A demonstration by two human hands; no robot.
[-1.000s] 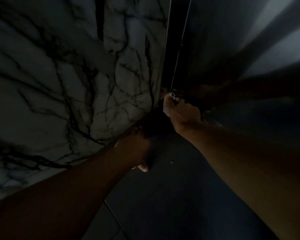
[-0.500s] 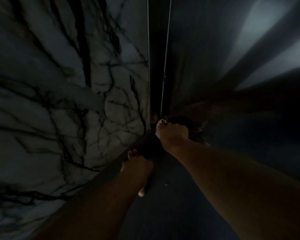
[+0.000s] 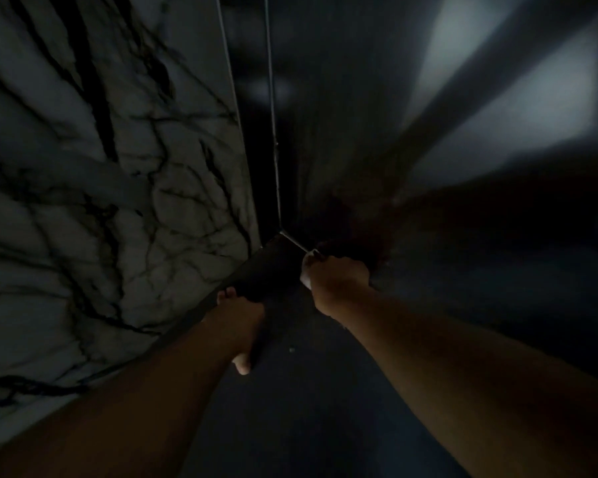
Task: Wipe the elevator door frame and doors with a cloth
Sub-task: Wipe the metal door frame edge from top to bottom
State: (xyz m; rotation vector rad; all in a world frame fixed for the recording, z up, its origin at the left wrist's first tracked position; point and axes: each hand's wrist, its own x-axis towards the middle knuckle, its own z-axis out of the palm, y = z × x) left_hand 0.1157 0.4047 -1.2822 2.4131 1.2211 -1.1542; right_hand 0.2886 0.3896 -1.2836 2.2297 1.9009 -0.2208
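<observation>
Dim shot. Your right hand [image 3: 337, 279] is fisted around the pale cloth [image 3: 306, 276], low on the door [image 3: 342, 132] near the frame [image 3: 256, 160]. Your left hand [image 3: 239, 322], at 7 o'clock from the cloth, rests on the floor [image 3: 290, 391]; its grip can't be told.

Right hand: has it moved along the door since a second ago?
Yes, slightly. The right hand with the cloth was at the frame's bottom corner; now it sits just right of it, along the foot of the door.

The cloth [image 3: 306, 274] is mostly hidden inside the right hand's [image 3: 337, 281] grip.
</observation>
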